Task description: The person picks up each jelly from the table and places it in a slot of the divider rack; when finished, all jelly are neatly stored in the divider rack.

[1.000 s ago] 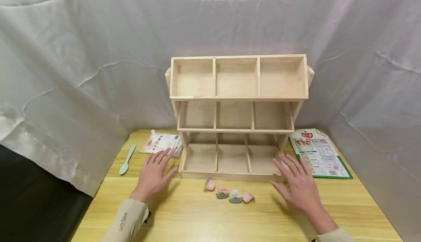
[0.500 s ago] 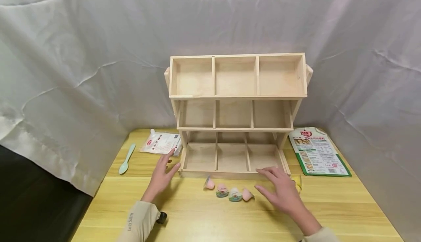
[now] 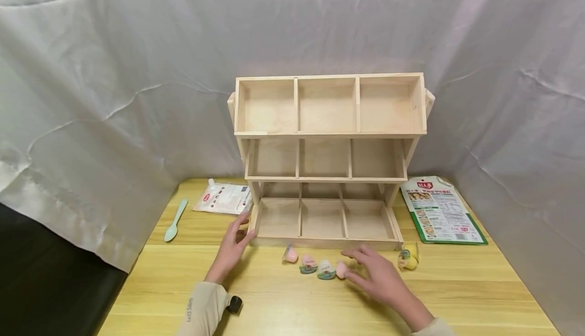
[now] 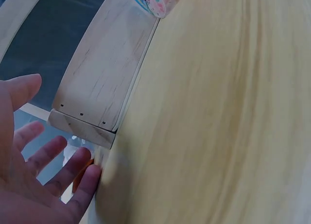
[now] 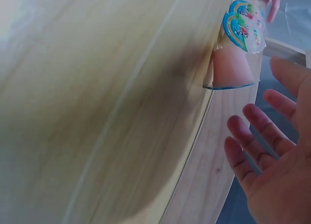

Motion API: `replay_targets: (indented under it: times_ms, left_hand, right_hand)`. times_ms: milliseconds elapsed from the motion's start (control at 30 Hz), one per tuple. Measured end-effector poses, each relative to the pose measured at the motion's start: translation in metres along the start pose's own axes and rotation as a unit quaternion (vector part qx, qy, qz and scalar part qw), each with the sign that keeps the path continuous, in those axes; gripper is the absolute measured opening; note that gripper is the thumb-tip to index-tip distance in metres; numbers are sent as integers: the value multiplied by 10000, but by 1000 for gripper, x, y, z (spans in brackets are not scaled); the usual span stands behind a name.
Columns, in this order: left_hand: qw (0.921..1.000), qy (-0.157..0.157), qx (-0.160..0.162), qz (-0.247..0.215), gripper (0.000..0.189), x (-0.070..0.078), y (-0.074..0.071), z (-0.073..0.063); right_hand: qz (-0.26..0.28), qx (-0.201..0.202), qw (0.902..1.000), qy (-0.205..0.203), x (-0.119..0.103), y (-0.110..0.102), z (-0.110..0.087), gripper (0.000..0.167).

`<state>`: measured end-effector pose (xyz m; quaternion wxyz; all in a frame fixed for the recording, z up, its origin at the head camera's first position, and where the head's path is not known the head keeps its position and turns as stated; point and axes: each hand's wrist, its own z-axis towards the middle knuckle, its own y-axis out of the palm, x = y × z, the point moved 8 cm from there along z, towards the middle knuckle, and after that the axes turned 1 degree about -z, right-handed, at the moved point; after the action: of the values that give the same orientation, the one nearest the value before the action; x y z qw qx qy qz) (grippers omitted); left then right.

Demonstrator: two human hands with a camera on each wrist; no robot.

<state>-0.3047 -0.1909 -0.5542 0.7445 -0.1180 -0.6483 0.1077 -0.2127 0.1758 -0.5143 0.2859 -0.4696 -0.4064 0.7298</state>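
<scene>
A row of small jelly cups lies on the table in front of the wooden three-tier rack (image 3: 326,244): a pink cup (image 3: 291,256) on the left, another pink one (image 3: 308,264), a white cup (image 3: 326,270) and a pink cup (image 3: 341,269) at the right end. My right hand (image 3: 381,280) hovers with parted fingers beside that right-end cup, its thumb overlapping the cup's edge in the head view. In the right wrist view the pink cup (image 5: 232,68) stands apart from the spread fingers. My left hand (image 3: 229,252) is at the rack's lower left corner, fingers spread and holding nothing.
Yellow jelly cups (image 3: 408,257) lie right of the rack's base. A green-edged food pouch (image 3: 443,211) lies at the back right, a white spouted pouch (image 3: 226,197) at the back left. A pale green spoon (image 3: 175,221) lies near the table's left edge. Grey curtains surround the table.
My right hand has moved left from the rack's right corner to the right-end pink cup, uncovering the yellow cups. The left hand has shifted right and slightly down, off the white pouch.
</scene>
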Motion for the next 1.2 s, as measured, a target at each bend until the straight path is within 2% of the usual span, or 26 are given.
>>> replay_targets:
  times_ms: [333, 600, 733, 800, 1000, 1200]
  left_hand:
    - [9996, -136, -87, -246, 62, -10, 6, -6]
    - [9985, -416, -136, -317, 63, -16, 8, -6]
    - [9988, -384, -130, -260, 63, -16, 10, -6]
    - [9987, -432, -154, -243, 63, -11, 10, -8]
    - [9984, -472, -242, -214, 61, 18, 5, -15]
    - [9985, -441, -236, -225, 62, 17, 5, -15]
  right_hand:
    - [34, -372, 9993, -91, -6, 11, 3, 40]
    - [-110, -429, 9989, -156, -10, 12, 5, 35]
    - [-111, -446, 9989, -118, -9, 13, 7, 33]
    - [-72, -454, 9989, -110, -8, 15, 8, 32]
    - [136, -498, 9986, -134, -6, 19, 9, 30]
    - [301, -566, 9979, -120, -5, 20, 11, 29]
